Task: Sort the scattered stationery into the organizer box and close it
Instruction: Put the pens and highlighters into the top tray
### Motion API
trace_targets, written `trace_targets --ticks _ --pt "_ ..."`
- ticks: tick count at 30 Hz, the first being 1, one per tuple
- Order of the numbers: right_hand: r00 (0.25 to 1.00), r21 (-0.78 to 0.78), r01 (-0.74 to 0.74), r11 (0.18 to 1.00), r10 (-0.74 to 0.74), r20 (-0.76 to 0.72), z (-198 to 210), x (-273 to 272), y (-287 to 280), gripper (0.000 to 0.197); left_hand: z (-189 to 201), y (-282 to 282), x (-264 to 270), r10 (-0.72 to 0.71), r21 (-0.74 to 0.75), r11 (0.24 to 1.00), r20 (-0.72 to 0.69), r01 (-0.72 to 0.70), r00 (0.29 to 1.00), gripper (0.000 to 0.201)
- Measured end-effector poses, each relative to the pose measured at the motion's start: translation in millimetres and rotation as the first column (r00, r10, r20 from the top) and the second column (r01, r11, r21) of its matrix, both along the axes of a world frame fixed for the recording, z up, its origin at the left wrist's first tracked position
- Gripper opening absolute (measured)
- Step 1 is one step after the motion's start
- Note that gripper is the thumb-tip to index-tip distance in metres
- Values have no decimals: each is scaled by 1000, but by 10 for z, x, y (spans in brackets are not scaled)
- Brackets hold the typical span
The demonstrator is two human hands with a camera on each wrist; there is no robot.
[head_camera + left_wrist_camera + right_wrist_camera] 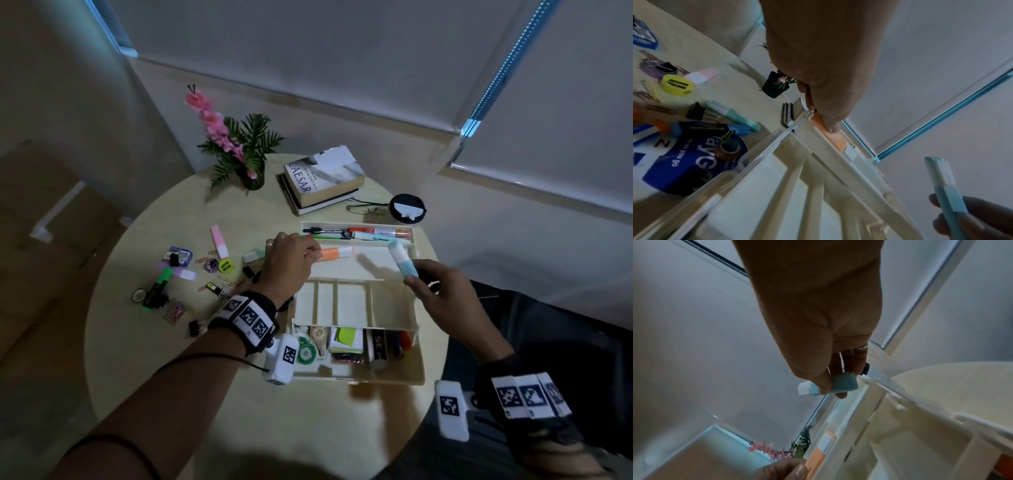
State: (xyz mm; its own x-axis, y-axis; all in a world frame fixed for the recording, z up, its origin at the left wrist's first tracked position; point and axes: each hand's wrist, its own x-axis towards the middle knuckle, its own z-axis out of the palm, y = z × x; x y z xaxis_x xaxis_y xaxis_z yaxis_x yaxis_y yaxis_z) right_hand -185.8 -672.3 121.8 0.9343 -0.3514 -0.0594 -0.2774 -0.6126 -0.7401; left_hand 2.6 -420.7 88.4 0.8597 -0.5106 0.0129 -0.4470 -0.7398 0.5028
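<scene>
The orange highlighter is pinched at its left end by the left hand, long axis running left to right, just over the middle tray of the box. So it's already lined up with the long slot there, and probably only needs lowering.

The blue highlighter is clamped at its lower end in the right hand, tilted with the white cap toward the far-right corner of that same tray. It lies across the slot rather than along it, so a turn would likely be needed before it goes in. The left grip looks nearer to a drop.

Pens are already laid along the far tray, and the near tray's compartments are bare. Left of the box, toward the desk's left edge, a pink highlighter, a green marker, clips and tape rolls are scattered. Plenty left, lid not closed.
</scene>
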Motion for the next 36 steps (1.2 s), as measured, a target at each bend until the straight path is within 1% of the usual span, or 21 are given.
trace_targets --ticks 2,4,5,8,10,13,16,20,22,24,26,27,28,30,32,33,36 --pt "999 -172 24 985 -17 39 -19 23 -24 23 -17 -30 17 -10 60 998 56 7 998 12" --pt "996 -368 66 928 -41 75 -54 87 -38 22 -12 -65 30 -25 121 993 109 12 994 14" --pt "996 -431 70 900 -36 87 -73 138 -54 21 5 -87 30 -29 151 988 138 8 990 15" --pt "995 -528 8 849 45 87 -163 319 -117 21 65 -147 2 2 214 976 213 -49 977 14" --pt "993 -567 -47 822 101 64 -231 430 -134 21 91 -168 -24 35 193 978 231 -81 972 12" --pt "990 -588 -76 805 132 53 -275 548 -129 20 58 -196 -46 16 140 989 193 -44 981 19" --pt "989 -586 -58 808 127 78 -301 596 -135 21 26 -197 -57 -48 150 988 118 30 992 20" --pt "991 -578 -44 815 110 81 -334 608 -138 22 7 -154 -57 -55 133 990 84 43 995 30" --pt "989 -559 -82 825 139 59 -361 612 -163 19 3 -139 -43 -66 120 991 79 56 995 29" --pt "980 -520 -168 837 201 6 -403 622 -199 19 9 -124 -30 -79 112 991 86 69 993 29" --pt "969 -497 -236 835 243 -52 -455 632 -225 21 11 -112 -24 -93 112 990 107 81 990 30" --pt "967 -505 -243 828 246 -63 -472 635 -228 22 9 -108 -26 -98 113 990 122 84 988 31" --pt "970 -526 -231 819 238 -56 -484 634 -225 23 3 -107 -29 -102 116 990 140 86 985 34" --pt "983 -565 -158 810 186 -8 -482 620 -198 25 -9 -106 -45 -106 119 989 173 86 979 40" --pt "990 -560 -63 826 122 68 -459 601 -134 30 -26 -100 -68 -110 106 990 193 90 975 42" --pt "989 -546 -42 837 114 98 -455 600 -95 31 -33 -89 -80 -107 97 991 198 89 974 41" --pt "982 -491 -93 866 163 100 -490 611 -40 24 -52 -58 -120 -109 53 994 210 100 972 33"
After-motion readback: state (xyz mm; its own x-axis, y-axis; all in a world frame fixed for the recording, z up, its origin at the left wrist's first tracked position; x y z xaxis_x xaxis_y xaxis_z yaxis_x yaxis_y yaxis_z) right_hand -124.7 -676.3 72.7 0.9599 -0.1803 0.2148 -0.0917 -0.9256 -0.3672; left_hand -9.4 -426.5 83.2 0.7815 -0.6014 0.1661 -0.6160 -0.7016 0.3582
